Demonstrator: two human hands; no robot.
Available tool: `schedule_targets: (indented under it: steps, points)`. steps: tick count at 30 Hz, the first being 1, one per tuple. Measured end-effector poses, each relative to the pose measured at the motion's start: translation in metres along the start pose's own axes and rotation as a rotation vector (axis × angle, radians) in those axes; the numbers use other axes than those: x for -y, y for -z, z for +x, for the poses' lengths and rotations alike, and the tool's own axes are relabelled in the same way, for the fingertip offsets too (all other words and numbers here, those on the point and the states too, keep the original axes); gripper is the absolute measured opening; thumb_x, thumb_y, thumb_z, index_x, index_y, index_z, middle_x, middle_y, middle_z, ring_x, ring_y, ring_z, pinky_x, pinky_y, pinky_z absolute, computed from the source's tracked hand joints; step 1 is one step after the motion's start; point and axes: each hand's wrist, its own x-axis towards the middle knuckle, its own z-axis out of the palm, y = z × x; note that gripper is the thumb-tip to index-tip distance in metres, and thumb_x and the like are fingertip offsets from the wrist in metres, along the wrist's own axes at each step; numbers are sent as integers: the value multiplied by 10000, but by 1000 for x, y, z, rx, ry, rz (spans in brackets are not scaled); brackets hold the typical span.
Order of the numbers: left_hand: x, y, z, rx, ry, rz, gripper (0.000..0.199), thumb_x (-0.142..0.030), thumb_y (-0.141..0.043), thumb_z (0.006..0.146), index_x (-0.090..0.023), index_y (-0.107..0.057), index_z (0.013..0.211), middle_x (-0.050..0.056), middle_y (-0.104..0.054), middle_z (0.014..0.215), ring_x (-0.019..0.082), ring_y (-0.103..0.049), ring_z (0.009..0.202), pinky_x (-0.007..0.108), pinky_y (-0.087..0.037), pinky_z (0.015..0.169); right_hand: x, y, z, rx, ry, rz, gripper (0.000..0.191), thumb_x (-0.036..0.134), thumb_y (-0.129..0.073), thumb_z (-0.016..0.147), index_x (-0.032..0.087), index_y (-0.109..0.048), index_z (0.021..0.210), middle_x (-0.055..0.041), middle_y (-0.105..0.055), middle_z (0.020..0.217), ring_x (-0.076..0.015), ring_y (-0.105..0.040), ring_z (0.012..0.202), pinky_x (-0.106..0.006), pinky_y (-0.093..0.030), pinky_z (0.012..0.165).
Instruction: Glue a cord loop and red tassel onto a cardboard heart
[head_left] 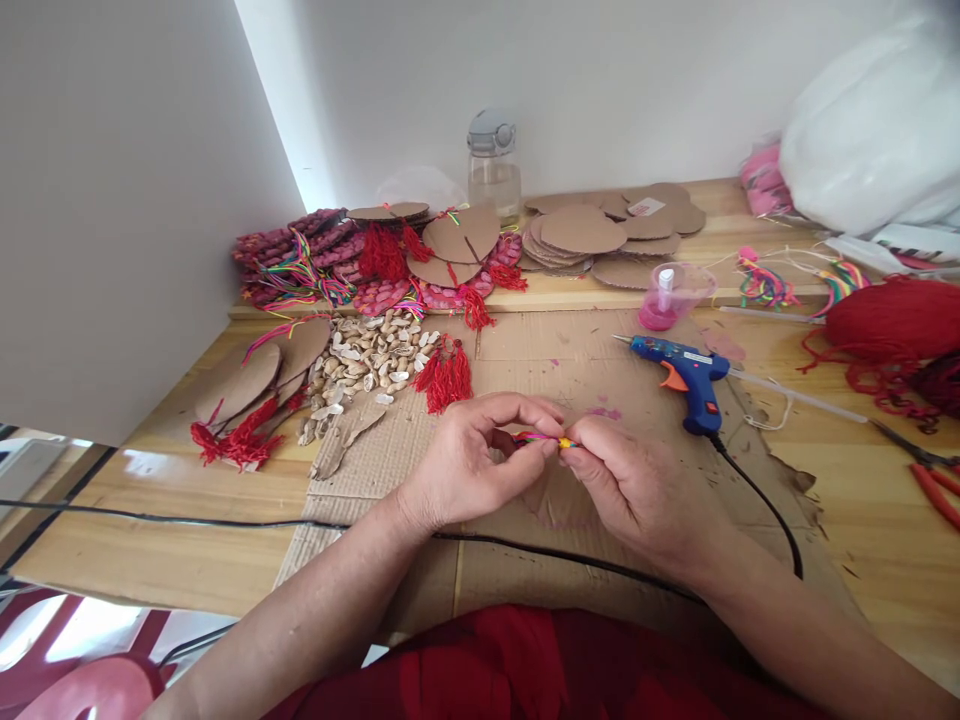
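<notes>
My left hand point(480, 455) and my right hand point(637, 480) meet over the cardboard sheet point(517, 345). Between their fingertips runs a small bundle of multicoloured cord point(534, 437), pink and green on the left, with a yellow part near my right thumb. Both hands pinch it, and the fingers hide most of it. Red tassels point(448, 375) lie just beyond my left hand. To the right of my right hand rests a blue glue gun point(694, 380), its nozzle pointing left.
Peanut shells point(375, 350) and cardboard discs point(244, 380) lie at the left. A bottle point(493, 170) and a pink-stained cup point(664, 300) stand behind. Red yarn point(892, 320) and pliers point(934, 485) are at the right. A black cable point(225, 521) crosses in front.
</notes>
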Motion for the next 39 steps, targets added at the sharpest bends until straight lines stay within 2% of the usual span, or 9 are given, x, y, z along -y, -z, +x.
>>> schedule_targets:
  steps: [2, 4, 9, 18, 24, 29, 34, 37, 39]
  points:
    - [0, -1, 1, 2, 37, -37, 102, -198, -705, 860, -110, -723, 909, 69, -740, 857, 127, -661, 725, 206, -507, 610, 1, 0, 0, -1, -18, -12, 281, 193, -443, 1011, 227, -411, 734, 41, -434, 629, -130, -406, 550, -280, -288, 550]
    - [1, -2, 2, -3, 52, -67, 103, -202, -724, 850, -106, -729, 885, 58, -734, 801, 114, -646, 696, 200, -498, 617, 1, 0, 0, 5, -40, -6, 297, 201, -441, 1009, 228, -408, 715, 41, -429, 617, -131, -405, 546, -283, -294, 554]
    - [3, -2, 3, -2, 113, -201, 105, -197, -746, 827, -107, -736, 878, 67, -756, 803, 117, -672, 698, 203, -523, 648, -1, -2, -1, 42, -82, 62, 288, 223, -425, 1013, 209, -491, 733, 11, -521, 632, -144, -470, 573, -289, -327, 576]
    - [2, -1, 2, -20, 122, -178, 118, -199, -773, 785, -108, -757, 859, 75, -771, 802, 124, -692, 686, 200, -544, 635, 0, -1, -3, 46, -106, 74, 291, 247, -429, 1016, 216, -520, 741, 23, -532, 592, -144, -491, 549, -286, -342, 571]
    - [5, -1, 3, -21, 145, -213, 125, -205, -786, 771, -124, -775, 866, 77, -782, 828, 146, -713, 716, 233, -568, 672, 2, 1, -2, 30, -81, 58, 273, 230, -423, 1012, 222, -504, 751, 32, -524, 595, -136, -471, 536, -280, -330, 554]
    - [4, 0, 2, -22, 164, -183, 108, -189, -783, 746, -119, -760, 825, 65, -763, 772, 127, -675, 656, 223, -540, 625, 0, -1, -2, -3, -4, -43, 305, 226, -449, 1012, 230, -421, 708, 33, -454, 611, -136, -416, 552, -283, -300, 541]
    - [2, -4, 1, -83, 141, -97, 73, -116, -757, 700, -118, -731, 768, 66, -750, 784, 140, -668, 707, 236, -545, 661, -3, -5, -2, -16, 75, -107, 315, 222, -447, 1027, 227, -418, 713, 11, -488, 656, -148, -430, 591, -299, -319, 567]
    - [6, -5, 2, -80, 155, -203, 75, -141, -772, 721, -118, -730, 779, 68, -753, 807, 137, -677, 714, 235, -554, 669, -6, -6, -2, -24, 80, -132, 299, 232, -438, 1038, 231, -451, 739, -9, -539, 692, -165, -476, 634, -303, -366, 596]
    - [11, -2, 4, -36, 195, -331, 114, -186, -797, 745, -119, -736, 813, 63, -756, 808, 130, -685, 692, 232, -564, 656, -8, -5, -3, -25, 77, -142, 262, 229, -439, 1039, 232, -491, 782, -24, -588, 733, -179, -522, 681, -306, -404, 629]
